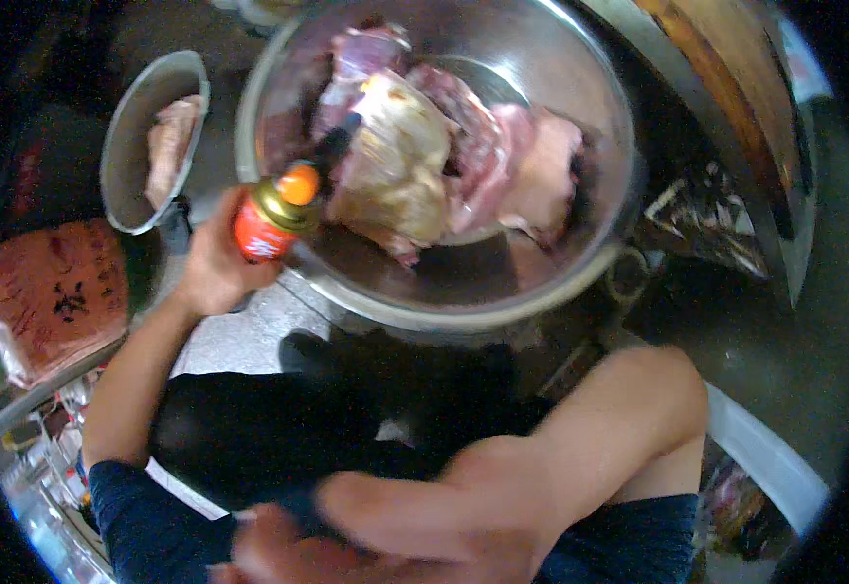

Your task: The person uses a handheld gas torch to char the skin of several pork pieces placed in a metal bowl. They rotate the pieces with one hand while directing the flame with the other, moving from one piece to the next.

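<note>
A gas torch canister [269, 223], red with a gold collar, an orange knob and a black nozzle, is in my left hand [216, 255]. The hand is at the left rim of a large stainless steel basin [563, 58]. The nozzle points over several pieces of raw meat in it. Nearest the nozzle is a skin-on piece of meat [402, 160] with yellowish, lightly browned skin. A paler, pink piece of meat [541, 171] lies on the right. Close to my chest, my blurred right hand [395, 525] has thumb and fingers apart, with nothing visible between them; the frame's bottom edge cuts it off.
Left of the basin, an oval pale container [121, 160] holds another piece of meat [174, 146]. Below it lies a red-brown slab [59, 296] bearing writing. A curved wooden edge [723, 80] stands at upper right. A crumpled shiny bag [712, 219] lies right of the basin.
</note>
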Demonstrator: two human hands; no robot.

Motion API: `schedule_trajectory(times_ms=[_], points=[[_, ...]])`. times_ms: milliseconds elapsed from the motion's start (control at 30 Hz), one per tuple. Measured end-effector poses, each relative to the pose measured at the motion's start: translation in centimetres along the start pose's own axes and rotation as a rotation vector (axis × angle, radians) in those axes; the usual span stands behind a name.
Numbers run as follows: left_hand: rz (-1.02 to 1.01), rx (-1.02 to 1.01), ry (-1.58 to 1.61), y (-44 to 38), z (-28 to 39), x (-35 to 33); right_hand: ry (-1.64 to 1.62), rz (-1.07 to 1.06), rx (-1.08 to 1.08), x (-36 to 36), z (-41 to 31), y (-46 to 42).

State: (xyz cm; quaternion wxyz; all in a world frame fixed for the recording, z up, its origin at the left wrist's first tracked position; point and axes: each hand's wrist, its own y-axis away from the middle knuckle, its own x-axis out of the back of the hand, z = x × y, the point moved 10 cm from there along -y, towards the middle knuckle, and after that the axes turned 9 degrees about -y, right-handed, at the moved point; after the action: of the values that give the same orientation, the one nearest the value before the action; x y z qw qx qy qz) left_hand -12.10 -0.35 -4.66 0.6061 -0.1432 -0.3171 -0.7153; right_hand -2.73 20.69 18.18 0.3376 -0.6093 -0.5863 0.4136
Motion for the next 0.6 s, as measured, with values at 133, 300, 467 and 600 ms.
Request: schedule_trajectory(times_ms=[133, 300, 467, 600], points=[[-0.046, 0.069, -0.053, 0.5, -0.8, -0.1, -0.191, -0.272, -0.318, 0.3, -0.2, -0.5], [-0.005, 0.093, -0.013, 0.3, -0.6, 0.3, -0.151, -0.557, 0.094, 0.8, 0.6, 2.2], [0.051, 0.189, 0.071, 1.2, -2.0, 2.0, 0.000, -0.426, -1.262, 7.6, 23.9, 14.0], [0.082, 0.013, -0.029, 0.2, 0.0, 2.5, 0.211, -0.425, -1.490, 13.2, 32.9, 25.4]])
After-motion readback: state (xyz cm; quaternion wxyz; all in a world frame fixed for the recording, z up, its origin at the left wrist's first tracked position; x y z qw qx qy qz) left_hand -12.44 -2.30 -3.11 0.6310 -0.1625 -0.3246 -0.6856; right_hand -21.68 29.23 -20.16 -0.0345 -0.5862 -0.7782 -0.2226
